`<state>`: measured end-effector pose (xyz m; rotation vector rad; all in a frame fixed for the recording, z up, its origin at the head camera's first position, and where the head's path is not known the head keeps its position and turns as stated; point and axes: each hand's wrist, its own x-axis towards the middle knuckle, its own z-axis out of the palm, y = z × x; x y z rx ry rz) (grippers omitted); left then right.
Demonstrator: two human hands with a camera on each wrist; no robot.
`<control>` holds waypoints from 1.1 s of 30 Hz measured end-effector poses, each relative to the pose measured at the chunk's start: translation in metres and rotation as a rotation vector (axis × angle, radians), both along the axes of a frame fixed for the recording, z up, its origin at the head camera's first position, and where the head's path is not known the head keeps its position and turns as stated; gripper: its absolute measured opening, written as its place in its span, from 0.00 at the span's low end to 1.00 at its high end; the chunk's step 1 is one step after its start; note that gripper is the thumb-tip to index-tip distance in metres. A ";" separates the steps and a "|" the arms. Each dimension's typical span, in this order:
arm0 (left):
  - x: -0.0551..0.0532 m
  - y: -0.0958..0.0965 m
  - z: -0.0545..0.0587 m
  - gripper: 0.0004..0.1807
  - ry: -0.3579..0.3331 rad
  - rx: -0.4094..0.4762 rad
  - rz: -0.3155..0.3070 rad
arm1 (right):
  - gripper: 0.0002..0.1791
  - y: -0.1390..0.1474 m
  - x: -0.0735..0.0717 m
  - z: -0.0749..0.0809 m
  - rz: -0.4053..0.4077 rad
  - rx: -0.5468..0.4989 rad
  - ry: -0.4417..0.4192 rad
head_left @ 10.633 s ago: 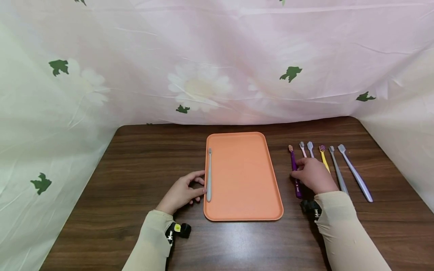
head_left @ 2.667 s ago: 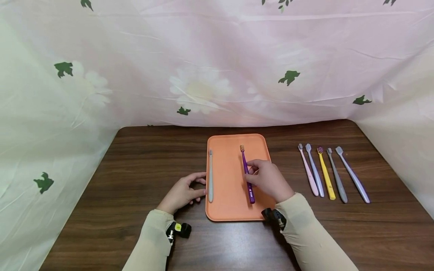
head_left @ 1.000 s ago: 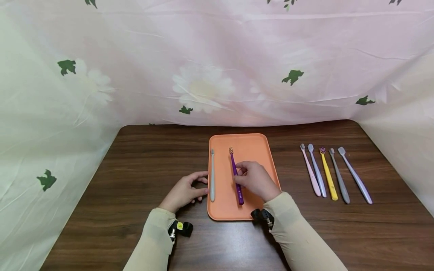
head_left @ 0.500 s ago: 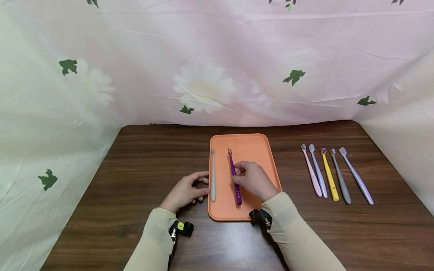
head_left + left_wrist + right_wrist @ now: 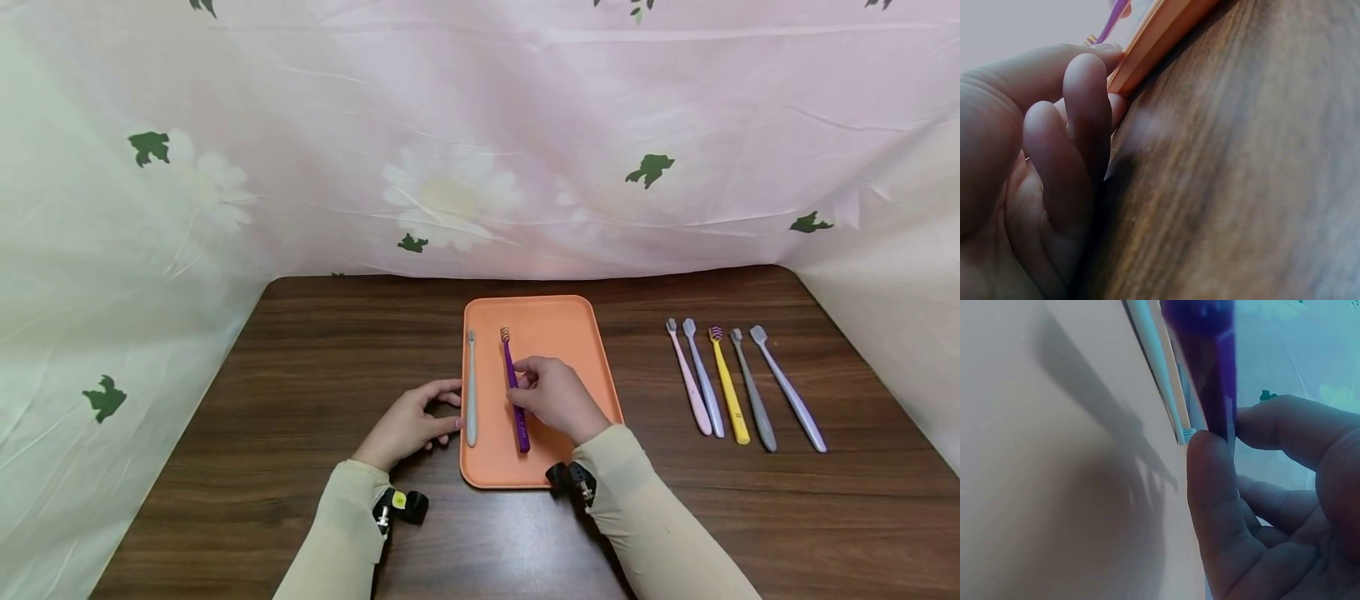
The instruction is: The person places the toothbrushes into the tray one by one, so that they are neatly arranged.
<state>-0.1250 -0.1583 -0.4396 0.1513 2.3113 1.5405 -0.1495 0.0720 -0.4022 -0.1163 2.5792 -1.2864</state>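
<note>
My right hand (image 5: 557, 398) pinches the handle of a purple toothbrush (image 5: 512, 375) between thumb and fingers, low over the orange tray (image 5: 558, 325). In the right wrist view the purple handle (image 5: 1213, 375) stands apart from its shadow on the tray. The brush head, with striped bristles, points to the far side. A pale grey-green toothbrush (image 5: 471, 392) lies lengthwise along the tray's left side. At the left rim, my left hand (image 5: 408, 429) holds the tray edge by thumb and index finger. Its other fingers (image 5: 1085, 87) curl low beside the rim in the left wrist view.
To the right on the dark wooden table (image 5: 360, 333) lie a pink toothbrush (image 5: 688, 379), a light-blue one (image 5: 705, 379), a yellow one (image 5: 729, 387), a grey one (image 5: 753, 392) and a lavender one (image 5: 791, 392). A flowered cloth (image 5: 450, 150) hangs behind.
My right hand has brought the purple toothbrush from the right-hand row over the tray. Lately it has edged left, closer to the pale toothbrush. The left hand stays at the rim.
</note>
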 end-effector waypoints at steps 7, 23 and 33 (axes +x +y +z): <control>-0.002 0.000 -0.002 0.30 -0.008 -0.016 -0.001 | 0.25 -0.002 -0.001 -0.002 -0.009 -0.007 -0.014; -0.002 -0.001 -0.002 0.29 -0.016 -0.017 -0.008 | 0.25 -0.008 -0.003 -0.006 -0.014 -0.013 -0.017; -0.002 -0.001 -0.001 0.29 -0.019 -0.021 -0.003 | 0.25 -0.011 -0.004 -0.006 -0.009 -0.018 -0.024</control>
